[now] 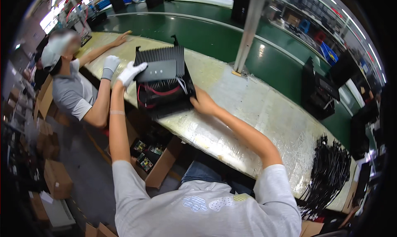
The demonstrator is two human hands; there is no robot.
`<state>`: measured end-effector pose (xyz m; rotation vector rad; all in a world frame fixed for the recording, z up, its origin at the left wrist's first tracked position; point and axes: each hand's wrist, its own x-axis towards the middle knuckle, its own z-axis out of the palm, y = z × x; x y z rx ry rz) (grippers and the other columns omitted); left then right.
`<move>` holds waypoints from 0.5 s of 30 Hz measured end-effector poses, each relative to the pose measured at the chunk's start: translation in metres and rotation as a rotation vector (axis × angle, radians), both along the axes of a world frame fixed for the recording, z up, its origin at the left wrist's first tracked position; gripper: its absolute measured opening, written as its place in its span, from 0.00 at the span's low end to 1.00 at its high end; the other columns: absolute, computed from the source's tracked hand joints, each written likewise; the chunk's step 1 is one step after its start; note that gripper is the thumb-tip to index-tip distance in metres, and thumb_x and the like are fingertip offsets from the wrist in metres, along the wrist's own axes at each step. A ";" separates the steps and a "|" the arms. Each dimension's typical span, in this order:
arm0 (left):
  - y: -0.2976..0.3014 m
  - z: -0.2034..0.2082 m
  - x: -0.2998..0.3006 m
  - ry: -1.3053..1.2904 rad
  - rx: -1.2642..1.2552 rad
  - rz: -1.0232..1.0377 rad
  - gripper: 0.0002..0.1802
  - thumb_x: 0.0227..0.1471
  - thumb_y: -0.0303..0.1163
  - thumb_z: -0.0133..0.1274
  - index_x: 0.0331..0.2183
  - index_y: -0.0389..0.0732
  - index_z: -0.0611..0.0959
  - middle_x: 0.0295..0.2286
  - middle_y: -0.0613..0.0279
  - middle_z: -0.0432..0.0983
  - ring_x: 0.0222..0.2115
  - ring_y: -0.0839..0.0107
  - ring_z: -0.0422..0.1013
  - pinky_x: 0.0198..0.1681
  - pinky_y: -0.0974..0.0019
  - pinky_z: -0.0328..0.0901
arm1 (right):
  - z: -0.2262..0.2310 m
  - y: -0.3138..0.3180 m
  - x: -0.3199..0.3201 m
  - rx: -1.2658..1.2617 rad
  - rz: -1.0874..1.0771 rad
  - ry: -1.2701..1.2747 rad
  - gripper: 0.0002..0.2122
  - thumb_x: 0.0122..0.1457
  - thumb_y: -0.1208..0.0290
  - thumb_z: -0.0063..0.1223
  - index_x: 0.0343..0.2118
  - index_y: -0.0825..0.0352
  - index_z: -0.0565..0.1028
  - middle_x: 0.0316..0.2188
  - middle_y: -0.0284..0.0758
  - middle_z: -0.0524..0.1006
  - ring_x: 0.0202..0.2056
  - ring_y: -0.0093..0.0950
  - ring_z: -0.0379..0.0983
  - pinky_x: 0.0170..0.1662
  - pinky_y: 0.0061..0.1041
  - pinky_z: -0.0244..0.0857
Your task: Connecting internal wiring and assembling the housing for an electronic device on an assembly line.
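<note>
A black finned casing (163, 54) is held tilted over the near edge of the workbench. Across its fins lies a dark grey plate (160, 71) with small light marks. Below the plate, red wires (164, 92) and a pale cable (182, 85) show in the casing's dark lower part. My left hand (130, 73), in a white glove, is closed at the left side, its thumb over the plate's end; its other fingers are mostly hidden. My bare right hand (204, 102) grips the casing's lower right edge, with fingertips hidden beneath.
Black cables (328, 171) lie heaped on the workbench (248, 117) at right. A metal post (249, 34) stands by the green conveyor (198, 32), which carries black units (320, 88). A co-worker (76, 86) reaches across at left. Below, an open carton (165, 162) holds circuit boards.
</note>
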<state>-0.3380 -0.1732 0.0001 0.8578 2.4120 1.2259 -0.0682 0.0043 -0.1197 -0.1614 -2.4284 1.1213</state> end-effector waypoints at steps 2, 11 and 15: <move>0.006 -0.009 0.040 -0.221 0.197 -0.287 0.46 0.46 0.43 0.61 0.59 0.29 0.60 0.50 0.49 0.69 0.50 0.63 0.67 0.52 0.65 0.62 | 0.003 -0.017 0.068 -0.078 0.039 0.004 0.30 0.50 0.77 0.47 0.58 0.74 0.54 0.51 0.60 0.64 0.54 0.55 0.61 0.57 0.41 0.57; 0.081 -0.025 0.280 0.116 0.371 -0.648 0.36 0.40 0.36 0.65 0.51 0.32 0.72 0.59 0.44 0.54 0.55 0.58 0.61 0.57 0.63 0.58 | 0.017 -0.086 0.338 -0.325 -0.414 -0.130 0.26 0.51 0.83 0.41 0.57 0.74 0.58 0.49 0.48 0.66 0.53 0.41 0.62 0.58 0.32 0.53; 0.155 -0.013 0.317 -0.173 0.197 -0.674 0.45 0.41 0.43 0.65 0.57 0.34 0.65 0.59 0.46 0.54 0.59 0.53 0.57 0.59 0.59 0.56 | 0.008 -0.064 0.373 -0.383 -0.550 -0.280 0.30 0.54 0.76 0.47 0.60 0.74 0.54 0.56 0.53 0.62 0.59 0.46 0.58 0.62 0.35 0.49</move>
